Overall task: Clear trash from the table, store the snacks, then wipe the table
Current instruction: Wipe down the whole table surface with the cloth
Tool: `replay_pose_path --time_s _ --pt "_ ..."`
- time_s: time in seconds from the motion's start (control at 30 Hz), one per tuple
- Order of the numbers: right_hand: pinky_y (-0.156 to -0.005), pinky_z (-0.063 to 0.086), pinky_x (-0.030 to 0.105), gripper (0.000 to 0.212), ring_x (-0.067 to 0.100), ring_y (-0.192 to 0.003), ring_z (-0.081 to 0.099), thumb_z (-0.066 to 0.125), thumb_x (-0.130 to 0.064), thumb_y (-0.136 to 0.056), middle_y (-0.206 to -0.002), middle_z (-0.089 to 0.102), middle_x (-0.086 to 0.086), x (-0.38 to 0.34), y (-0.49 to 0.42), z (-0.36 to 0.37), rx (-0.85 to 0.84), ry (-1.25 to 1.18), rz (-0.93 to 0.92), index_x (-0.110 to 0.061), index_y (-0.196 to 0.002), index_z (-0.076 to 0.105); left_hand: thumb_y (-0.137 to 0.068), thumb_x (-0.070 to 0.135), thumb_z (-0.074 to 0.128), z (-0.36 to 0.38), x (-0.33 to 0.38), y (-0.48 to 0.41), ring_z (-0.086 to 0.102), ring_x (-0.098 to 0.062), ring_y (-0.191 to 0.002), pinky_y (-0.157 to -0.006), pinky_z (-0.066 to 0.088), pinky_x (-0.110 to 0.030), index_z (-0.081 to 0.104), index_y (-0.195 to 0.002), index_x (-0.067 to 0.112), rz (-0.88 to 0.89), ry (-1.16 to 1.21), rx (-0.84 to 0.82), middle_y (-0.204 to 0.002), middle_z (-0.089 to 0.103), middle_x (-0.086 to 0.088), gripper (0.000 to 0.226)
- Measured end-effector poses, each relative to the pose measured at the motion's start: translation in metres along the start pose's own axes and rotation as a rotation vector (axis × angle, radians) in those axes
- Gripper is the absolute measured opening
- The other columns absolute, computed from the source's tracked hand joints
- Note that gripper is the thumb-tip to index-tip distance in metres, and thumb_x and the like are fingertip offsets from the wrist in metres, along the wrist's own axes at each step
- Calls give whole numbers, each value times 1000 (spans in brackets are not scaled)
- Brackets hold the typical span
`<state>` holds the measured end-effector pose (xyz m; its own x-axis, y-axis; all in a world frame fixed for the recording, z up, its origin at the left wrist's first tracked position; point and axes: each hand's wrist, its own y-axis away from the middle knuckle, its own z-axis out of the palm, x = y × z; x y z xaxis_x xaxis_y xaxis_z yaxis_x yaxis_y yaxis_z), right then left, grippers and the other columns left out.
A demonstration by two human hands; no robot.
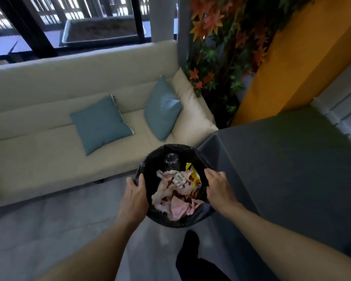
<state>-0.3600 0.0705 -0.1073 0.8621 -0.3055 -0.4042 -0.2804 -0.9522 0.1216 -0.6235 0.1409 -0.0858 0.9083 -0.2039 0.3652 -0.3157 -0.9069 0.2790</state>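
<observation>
Left hand (135,191) and right hand (217,185) grip the bin (170,222) rim; trash (176,206) seems cleared, so next set it down.

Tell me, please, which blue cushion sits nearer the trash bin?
The right blue cushion, propped against the white cushion; the left blue cushion lies farther away.
</observation>
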Motion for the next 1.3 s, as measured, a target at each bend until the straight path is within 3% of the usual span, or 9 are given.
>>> replay_pose_path --time_s 0.17,0.3,0.5,0.77,0.97,1.3 --pt "-108 36 32 66 27 -126 38 50 8 -90 -154 39 3 14 -50 21 -87 29 -30 -8 -151 33 -87 6 59 8 0 -40 52 -33 -95 -81 57 -44 26 -149 5 -17 -45 -6 -118 33 -14 70" --pt "-109 38 34 70 27 -128 37 50 8 -88 -157 34 3 18 -77 44 -159 60 -15 -7 -153 30 -84 -4 55 23 -11 -66 50 -38 -104 -83 55 -46 25 -151 0 -34 -80 -33 -127 35 -20 73" --pt "-105 42 44 75 27 -129 36 57 1 -84 -158 33 1 25 -115 103 -252 124 41 -10 -153 28 -73 -8 64 60 -46 -114 50 -40 -94 -76 54 -44 31 -146 -5 -35 -168 -127 -118 40 -24 80" --pt "-113 34 34 80 24 -134 31 60 -2 -86 -161 25 -4 44 -155 202 -346 132 127 -13 -155 22 -75 -7 69 147 -107 -182 54 -50 -99 -77 54 -48 34 -146 -11 -36 -245 -247 -126 42 -36 79" --pt "-113 27 34 81 22 -140 23 58 1 -87 -162 21 -6 81 -189 278 -350 147 166 -16 -156 19 -78 -9 58 228 -138 -233 49 -53 -109 -90 50 -51 22 -151 -11 -29 -204 -281 -135 33 -37 81" --pt "-117 21 30 86 24 -144 21 62 -3 -88 -164 14 -2 153 -220 381 -427 179 176 -13 -157 12 -89 0 60 357 -165 -288 33 -50 -129 -107 40 -42 1 -155 -6 -37 -62 -360 -143 18 -34 89"
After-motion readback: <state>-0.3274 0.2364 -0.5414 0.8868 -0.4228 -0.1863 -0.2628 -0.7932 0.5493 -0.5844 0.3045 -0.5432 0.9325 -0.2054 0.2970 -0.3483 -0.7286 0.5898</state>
